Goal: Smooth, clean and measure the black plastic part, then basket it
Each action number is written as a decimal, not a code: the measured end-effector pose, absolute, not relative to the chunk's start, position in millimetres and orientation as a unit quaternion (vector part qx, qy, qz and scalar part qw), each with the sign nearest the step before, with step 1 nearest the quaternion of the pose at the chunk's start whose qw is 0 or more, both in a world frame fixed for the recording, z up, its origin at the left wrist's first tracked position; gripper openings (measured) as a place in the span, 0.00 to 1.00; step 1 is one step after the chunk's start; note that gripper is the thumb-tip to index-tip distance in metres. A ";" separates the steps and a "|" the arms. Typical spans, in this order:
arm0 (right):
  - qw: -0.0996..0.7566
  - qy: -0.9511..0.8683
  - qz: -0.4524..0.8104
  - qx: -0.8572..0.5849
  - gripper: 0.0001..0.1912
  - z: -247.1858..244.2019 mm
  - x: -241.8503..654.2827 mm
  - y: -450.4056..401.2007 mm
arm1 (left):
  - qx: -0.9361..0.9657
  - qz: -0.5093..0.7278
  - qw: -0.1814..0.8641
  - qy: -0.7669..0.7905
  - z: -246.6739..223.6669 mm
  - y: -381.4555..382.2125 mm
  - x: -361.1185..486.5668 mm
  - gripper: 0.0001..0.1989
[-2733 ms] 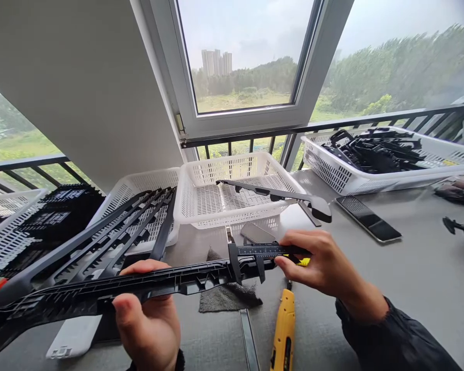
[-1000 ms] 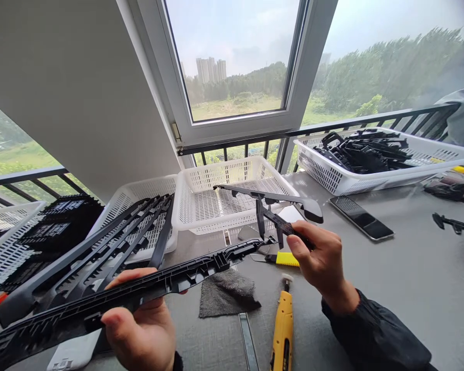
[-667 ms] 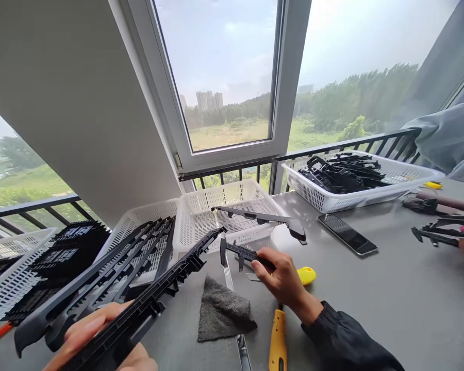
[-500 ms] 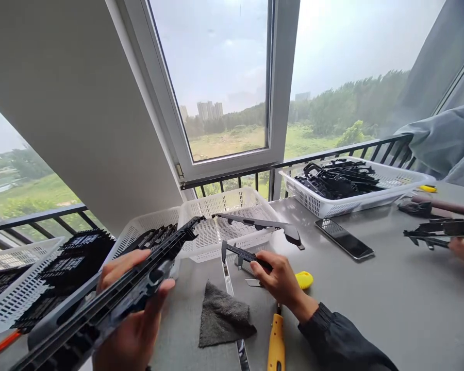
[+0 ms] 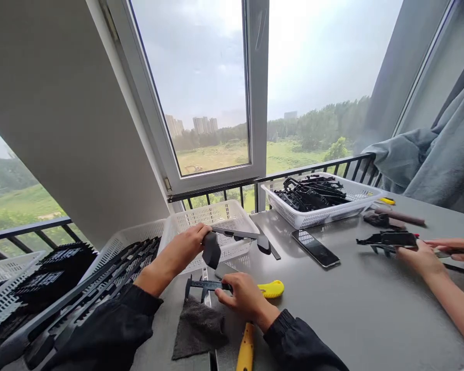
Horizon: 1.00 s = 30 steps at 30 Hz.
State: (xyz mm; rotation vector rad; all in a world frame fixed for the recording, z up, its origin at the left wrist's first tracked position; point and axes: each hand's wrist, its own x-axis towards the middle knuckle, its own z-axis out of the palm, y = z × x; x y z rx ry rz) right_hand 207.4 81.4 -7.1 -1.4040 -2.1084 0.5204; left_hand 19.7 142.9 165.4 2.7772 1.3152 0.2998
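Observation:
My left hand [image 5: 183, 247] is closed on the end of a black plastic part [image 5: 212, 251], in front of the middle white basket [image 5: 232, 208]. A second dark strip [image 5: 242, 234] stretches rightward from the fingers over that basket; whether it is held too, I cannot tell. In my right hand [image 5: 245, 299] is a dark caliper [image 5: 209, 285], its jaws apart and pointing left above a grey cloth [image 5: 199, 330]. Beside the right hand lies a yellow cutter [image 5: 271, 289], and below it a yellow-handled tool [image 5: 246, 348].
Baskets of black parts [image 5: 131, 257] stand at the left. A white basket [image 5: 305, 220] of black pieces is at the back right, with a phone [image 5: 316, 248] before it. Another person's hands [image 5: 421, 257] hold a black part [image 5: 390, 238] at the right.
The long black part has left my left hand's earlier position; similar long parts now show in the left basket. My left hand has moved forward and right. The other person's hands show more.

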 end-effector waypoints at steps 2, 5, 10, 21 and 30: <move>0.254 -0.789 0.199 -0.523 0.12 -8.8 206.2 82.3 | 0.906 0.048 0.001 0.420 159.2 150.8 38.9 0.13; 0.231 -0.793 0.205 -0.525 0.11 -9.4 204.2 82.3 | 0.909 -0.008 -0.033 0.414 145.3 161.1 64.5 0.12; 0.207 -0.791 0.209 -0.537 0.12 -9.2 202.3 81.6 | 0.902 -0.034 -0.072 0.425 124.8 171.7 97.7 0.21; 0.190 -0.784 0.229 -0.544 0.13 -12.3 203.0 82.3 | 0.885 0.007 -0.050 0.463 100.5 164.7 120.3 0.21; 0.180 -0.769 0.223 -0.572 0.12 -6.2 204.0 77.4 | 0.913 0.108 -0.059 0.388 80.0 161.3 152.1 0.14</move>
